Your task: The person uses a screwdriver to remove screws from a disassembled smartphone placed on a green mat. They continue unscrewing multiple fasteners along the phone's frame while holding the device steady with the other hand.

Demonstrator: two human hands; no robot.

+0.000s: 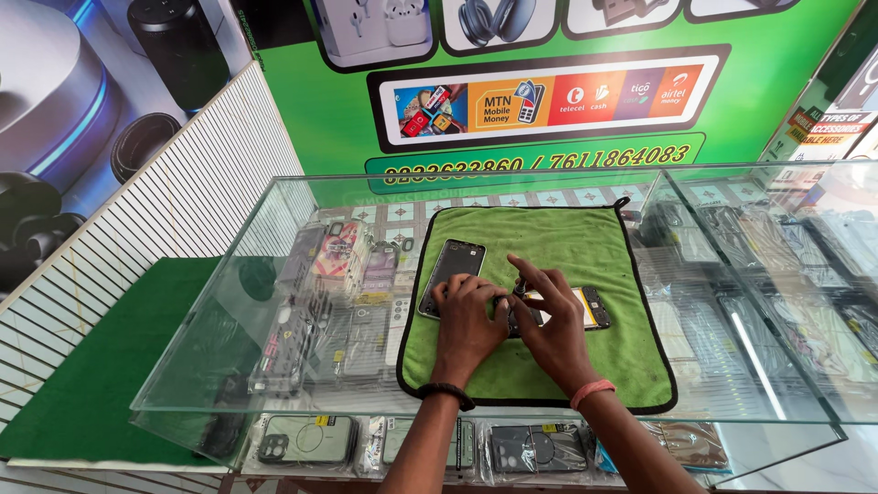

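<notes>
A green cloth (558,242) with a black border lies on top of a glass display case (274,366). On it are a dark phone screen panel (454,265) and an opened phone body (590,306). My left hand (466,320), with a dark wristband, rests fingers-down on the phone body's left end beside the panel. My right hand (549,320), with an orange wristband, pinches a small dark part or tool over the same phone. What exactly the fingers pinch is too small to tell.
Inside the case, packaged phone covers (311,437) fill the shelves below and on both sides. A second glass case (805,247) adjoins on the right. A green poster wall (549,101) stands behind, a ribbed white panel (155,220) to the left.
</notes>
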